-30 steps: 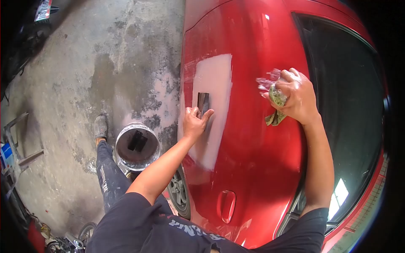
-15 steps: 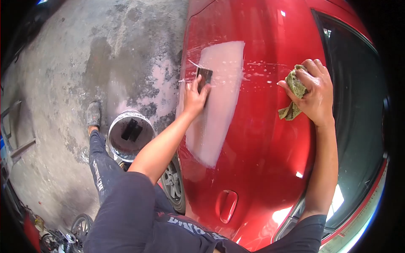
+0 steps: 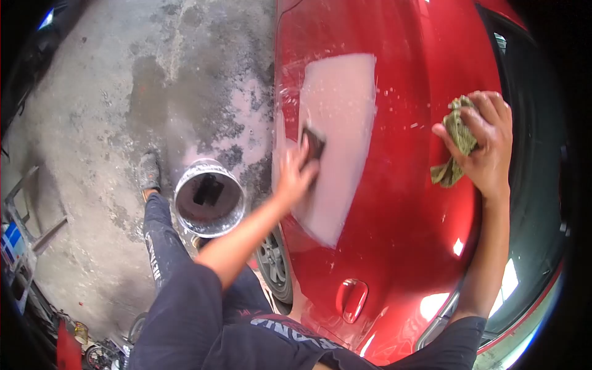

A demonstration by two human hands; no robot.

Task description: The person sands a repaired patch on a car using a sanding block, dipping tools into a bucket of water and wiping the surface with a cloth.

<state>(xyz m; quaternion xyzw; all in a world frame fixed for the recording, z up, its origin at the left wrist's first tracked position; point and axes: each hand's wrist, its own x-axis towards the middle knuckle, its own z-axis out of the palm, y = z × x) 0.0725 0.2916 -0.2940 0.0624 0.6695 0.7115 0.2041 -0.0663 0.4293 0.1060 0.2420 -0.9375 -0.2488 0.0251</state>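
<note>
My left hand is closed on a dark sanding block, pressed to the left part of a pale filler patch on a red car door. Part of the block is hidden by my fingers, and the hand is slightly blurred. To the right, my right hand grips a bunched, wet-looking green cloth over the red panel, just short of the window. One end of the cloth hangs loose below my thumb. Water drops dot the paint between the patch and the cloth.
A bucket with dark pieces inside stands on the stained concrete floor, left of the car. Below the patch are the door handle and a wheel. A metal frame and a motorbike are at lower left.
My left hand has slid the sanding block down along the patch. My right hand keeps the cloth; the whole view has shifted somewhat. Fewer water streaks show across the patch.
</note>
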